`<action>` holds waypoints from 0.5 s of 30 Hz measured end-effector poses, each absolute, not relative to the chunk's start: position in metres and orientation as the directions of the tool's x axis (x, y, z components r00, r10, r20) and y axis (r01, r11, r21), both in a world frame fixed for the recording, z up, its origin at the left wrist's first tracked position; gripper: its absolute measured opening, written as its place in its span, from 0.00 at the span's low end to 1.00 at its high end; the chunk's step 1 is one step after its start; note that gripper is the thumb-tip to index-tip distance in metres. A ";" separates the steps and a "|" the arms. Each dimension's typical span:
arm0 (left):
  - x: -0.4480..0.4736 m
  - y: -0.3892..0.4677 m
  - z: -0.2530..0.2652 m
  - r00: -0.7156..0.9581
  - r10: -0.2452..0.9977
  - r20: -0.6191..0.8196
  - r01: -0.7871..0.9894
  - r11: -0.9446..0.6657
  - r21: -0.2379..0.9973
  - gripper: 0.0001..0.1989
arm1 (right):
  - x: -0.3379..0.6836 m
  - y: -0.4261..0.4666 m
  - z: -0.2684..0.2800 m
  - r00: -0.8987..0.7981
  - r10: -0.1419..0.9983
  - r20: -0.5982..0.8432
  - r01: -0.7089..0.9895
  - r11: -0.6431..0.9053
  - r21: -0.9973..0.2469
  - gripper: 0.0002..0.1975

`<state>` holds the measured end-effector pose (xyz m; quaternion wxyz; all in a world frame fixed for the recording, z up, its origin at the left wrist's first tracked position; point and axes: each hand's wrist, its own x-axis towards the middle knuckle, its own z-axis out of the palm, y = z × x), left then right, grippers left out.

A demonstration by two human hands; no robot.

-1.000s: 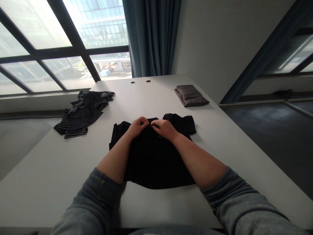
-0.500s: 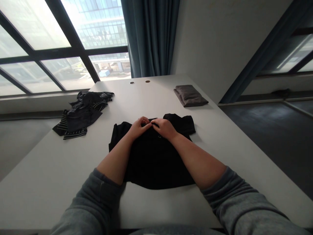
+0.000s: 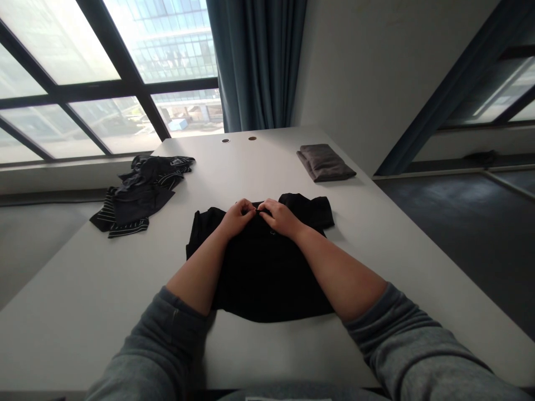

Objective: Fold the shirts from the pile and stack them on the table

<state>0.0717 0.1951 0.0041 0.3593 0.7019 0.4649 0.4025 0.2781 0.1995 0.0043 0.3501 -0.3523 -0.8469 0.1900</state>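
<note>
A black short-sleeved shirt lies spread on the white table, its hem toward me and its collar end away from me. A small light mark shows on its chest. Both hands meet at the middle of the collar. My left hand pinches the cloth there with bent fingers. Close beside it, my right hand also pinches the collar, thumb and fingertips together. The exact bit of fabric between the fingertips is too small and dark to make out. Each forearm rests over one side of the shirt.
On the left of the white table lies a crumpled heap of dark clothing with white stripes. A folded grey-brown cloth sits at the far right. Two round holes are at the far end, before a blue curtain and a window.
My fingertips have shifted slightly at the collar, and the left thumb has drawn a little away from the right. The shirt and the other cloths stay in place.
</note>
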 end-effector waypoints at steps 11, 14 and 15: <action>0.073 0.196 0.000 0.305 0.922 0.240 0.278 -0.327 0.903 0.08 | 0.275 0.203 -0.004 -0.501 0.742 0.444 0.435 0.660 -0.613 0.08; 0.074 0.197 -0.002 0.285 0.919 0.271 0.331 -0.360 0.872 0.07 | 0.274 0.204 -0.008 -0.472 0.759 0.448 0.408 0.639 -0.652 0.06; 0.074 0.197 -0.002 0.281 0.918 0.281 0.357 -0.372 0.857 0.06 | 0.274 0.205 -0.009 -0.458 0.767 0.449 0.400 0.629 -0.666 0.06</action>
